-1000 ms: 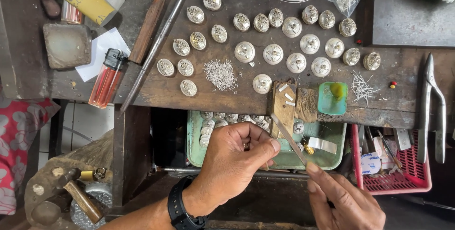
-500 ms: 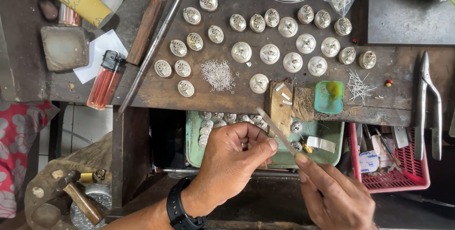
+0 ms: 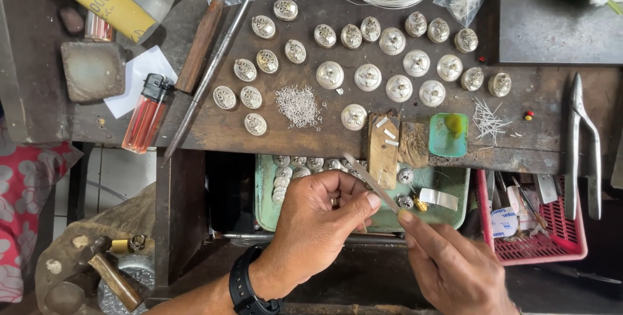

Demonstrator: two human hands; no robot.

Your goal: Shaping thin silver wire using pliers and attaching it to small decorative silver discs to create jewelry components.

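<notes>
My left hand [image 3: 319,221], with a black watch on the wrist, pinches a small metal piece between thumb and fingers over a green tray [image 3: 263,192]; the piece is mostly hidden. My right hand [image 3: 448,266] holds a thin flat metal file [image 3: 367,179], whose blade slants up and left and lies against the left fingertips. Several round silver domed pieces [image 3: 366,77] sit in rows on the dark wooden bench above, beside a heap of tiny silver rings [image 3: 297,104].
An orange lighter [image 3: 146,120], a long metal rod [image 3: 214,65] and a wooden handle lie at left. Pliers [image 3: 581,143] rest at the right edge above a red basket [image 3: 571,247]. A small green dish [image 3: 448,134], wire coils and plastic bags sit nearby.
The file blade has slid up and to the left across the piece in my left hand. My right hand has followed it leftward; the left hand has stayed in place.
</notes>
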